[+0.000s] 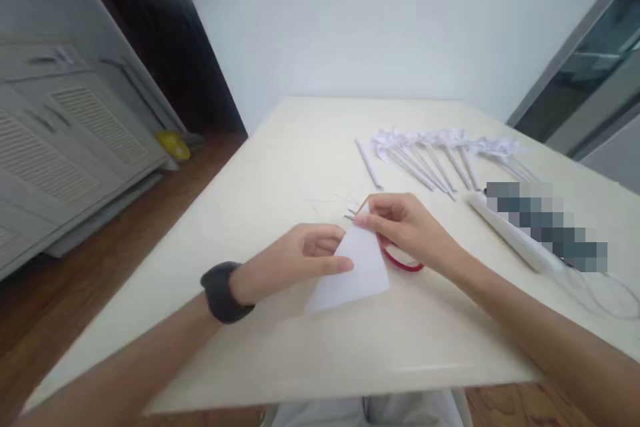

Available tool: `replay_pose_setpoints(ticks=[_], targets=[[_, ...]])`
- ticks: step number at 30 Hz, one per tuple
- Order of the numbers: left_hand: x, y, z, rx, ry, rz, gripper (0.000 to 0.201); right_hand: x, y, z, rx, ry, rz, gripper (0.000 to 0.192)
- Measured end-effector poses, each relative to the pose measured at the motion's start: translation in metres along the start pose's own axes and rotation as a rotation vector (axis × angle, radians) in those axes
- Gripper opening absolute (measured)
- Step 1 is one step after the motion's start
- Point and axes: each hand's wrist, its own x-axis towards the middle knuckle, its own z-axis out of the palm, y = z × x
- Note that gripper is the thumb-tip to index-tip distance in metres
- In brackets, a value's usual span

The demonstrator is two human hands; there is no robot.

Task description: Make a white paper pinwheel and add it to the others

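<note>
Between my hands is a white piece of paper (356, 280), wide at its near edge and narrowing toward the top. My left hand (310, 255), with a dark band on its wrist, grips the paper's left side, thumb on top and fingers behind. With thumb and fingertips my right hand (397, 220) pinches the upper corner. Under the paper and my right hand lies a pair of scissors; its red handle (407, 267) and metal tips show, while the middle is hidden. Thin white strips (327, 199) lie just beyond.
Several white paper flowers (440, 139) on rolled paper stems lie at the back right, beside a loose paper tube (369, 163). Nearer on the right are a long white roll (510, 233) and a blurred-out item. A wall borders the table (240, 213) at the back.
</note>
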Motion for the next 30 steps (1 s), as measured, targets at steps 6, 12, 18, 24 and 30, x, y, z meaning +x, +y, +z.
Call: replay_pose_setpoints(ticks=[6,12,18,24,30], targets=[[0.001,-0.008,0.002,0.057,0.049,-0.038,0.021,-0.001,-0.003,0.005,-0.007,-0.001,0.010,0.030],[0.002,-0.008,0.009,-0.012,0.079,0.022,0.025,-0.001,-0.007,0.012,-0.062,0.008,0.009,0.031],[0.004,-0.013,0.007,-0.055,0.206,0.074,0.031,0.000,-0.006,-0.018,-0.437,-0.047,0.067,0.020],[0.000,-0.005,0.000,-0.071,0.343,0.156,0.038,-0.008,0.018,-0.043,-0.816,-0.152,0.241,0.012],[-0.002,-0.003,-0.003,-0.064,0.371,0.202,0.038,-0.006,0.025,-0.036,-0.885,-0.122,0.284,0.014]])
